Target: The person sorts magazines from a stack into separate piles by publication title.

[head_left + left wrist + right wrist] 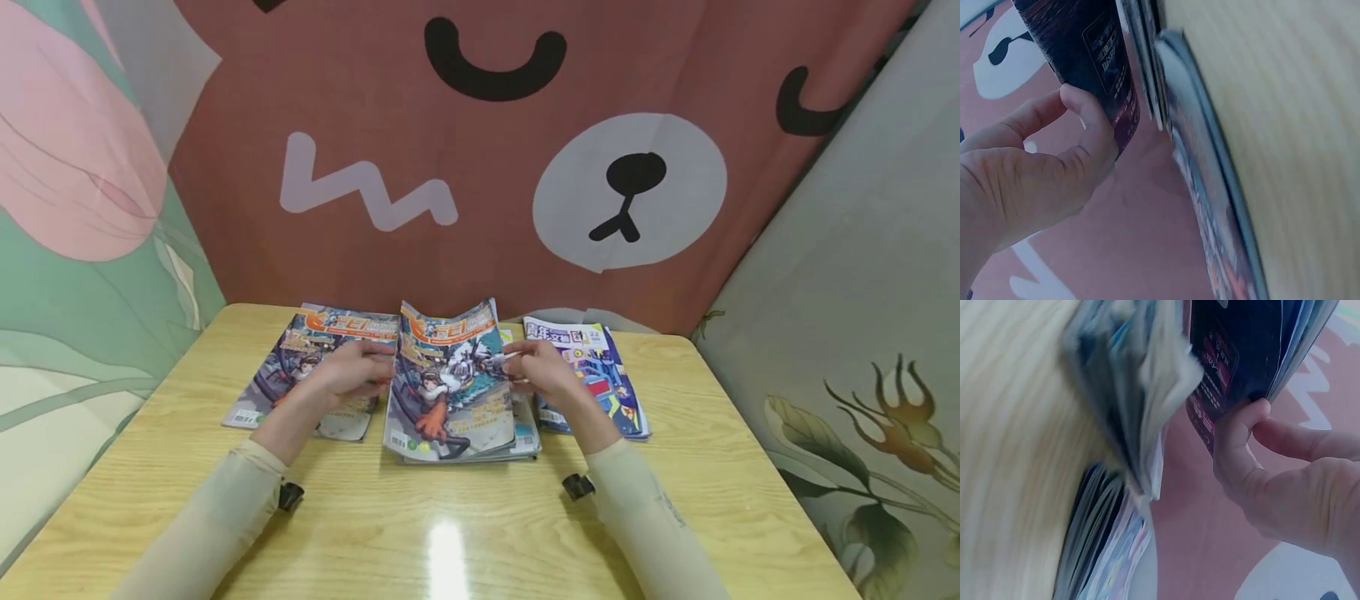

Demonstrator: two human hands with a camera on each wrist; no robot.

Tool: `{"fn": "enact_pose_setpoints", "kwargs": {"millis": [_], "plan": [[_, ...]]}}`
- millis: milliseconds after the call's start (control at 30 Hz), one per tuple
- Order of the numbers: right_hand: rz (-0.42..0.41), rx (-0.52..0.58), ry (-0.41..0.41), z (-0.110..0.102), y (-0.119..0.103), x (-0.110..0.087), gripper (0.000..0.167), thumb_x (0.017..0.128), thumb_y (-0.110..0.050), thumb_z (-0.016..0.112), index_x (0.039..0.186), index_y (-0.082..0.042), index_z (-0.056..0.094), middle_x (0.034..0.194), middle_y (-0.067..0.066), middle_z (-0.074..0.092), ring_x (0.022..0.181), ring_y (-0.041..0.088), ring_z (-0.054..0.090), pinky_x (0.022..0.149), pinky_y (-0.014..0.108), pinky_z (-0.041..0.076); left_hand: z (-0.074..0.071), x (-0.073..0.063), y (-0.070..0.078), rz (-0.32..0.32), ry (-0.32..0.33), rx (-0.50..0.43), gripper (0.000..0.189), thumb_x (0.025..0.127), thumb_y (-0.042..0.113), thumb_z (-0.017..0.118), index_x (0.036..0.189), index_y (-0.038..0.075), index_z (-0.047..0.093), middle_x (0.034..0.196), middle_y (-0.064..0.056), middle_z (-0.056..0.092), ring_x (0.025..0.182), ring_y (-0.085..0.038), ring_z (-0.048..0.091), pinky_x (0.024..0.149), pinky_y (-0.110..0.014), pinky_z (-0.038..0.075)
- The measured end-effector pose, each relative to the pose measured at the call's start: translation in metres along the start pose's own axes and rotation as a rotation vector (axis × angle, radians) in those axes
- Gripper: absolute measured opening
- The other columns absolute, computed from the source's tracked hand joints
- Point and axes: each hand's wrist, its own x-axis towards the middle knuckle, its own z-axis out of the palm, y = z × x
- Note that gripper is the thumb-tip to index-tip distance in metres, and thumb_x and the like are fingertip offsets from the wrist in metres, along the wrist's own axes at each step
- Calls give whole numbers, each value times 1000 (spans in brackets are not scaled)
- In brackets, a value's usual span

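Both hands hold one magazine (450, 392) by its opposite side edges, above the middle stack of magazines (528, 442). It bows a little, and its orange-titled cover faces up. The left hand (356, 371) pinches the left edge; in the left wrist view, thumb and fingers (1088, 115) meet at the dark back cover (1100, 56). On the other side, the right hand (542, 371) pinches the right edge, and the right wrist view shows its fingers (1238, 440) against the dark underside (1229, 356). Most of the middle stack is hidden beneath the held magazine.
To the left lies a magazine with a matching cover (262, 387), partly behind the left forearm. On the right rests a small pile of blue-purple magazines (626, 392), partly behind the right hand. A patterned curtain (487, 250) hangs along the back edge of the wooden table (375, 525).
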Motion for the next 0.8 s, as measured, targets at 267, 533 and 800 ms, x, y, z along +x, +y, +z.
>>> {"fn": "enact_pose_setpoints", "kwargs": {"millis": [267, 533, 800], "plan": [[-29, 88, -23, 38, -11, 18, 35, 91, 9, 60, 126, 11, 56, 89, 11, 58, 69, 17, 59, 70, 34, 60, -39, -10, 0, 36, 54, 65, 58, 97, 3, 60, 151, -3, 38, 124, -16, 53, 99, -17, 57, 97, -42, 50], [-22, 150, -36, 90, -12, 42, 34, 89, 7, 67, 122, 10, 58, 97, 16, 62, 76, 22, 66, 75, 39, 61, -81, -10, -1, 45, 125, 48, 56, 95, 6, 58, 148, -4, 43, 102, -4, 57, 88, -14, 56, 77, -32, 55], [-7, 167, -51, 141, -16, 58, 34, 88, 13, 66, 121, 14, 56, 91, 18, 63, 72, 23, 66, 71, 36, 62, -131, -11, -12, 51, 116, 25, 56, 103, 10, 54, 151, -11, 34, 98, 6, 66, 92, -8, 60, 80, -34, 54]]}}
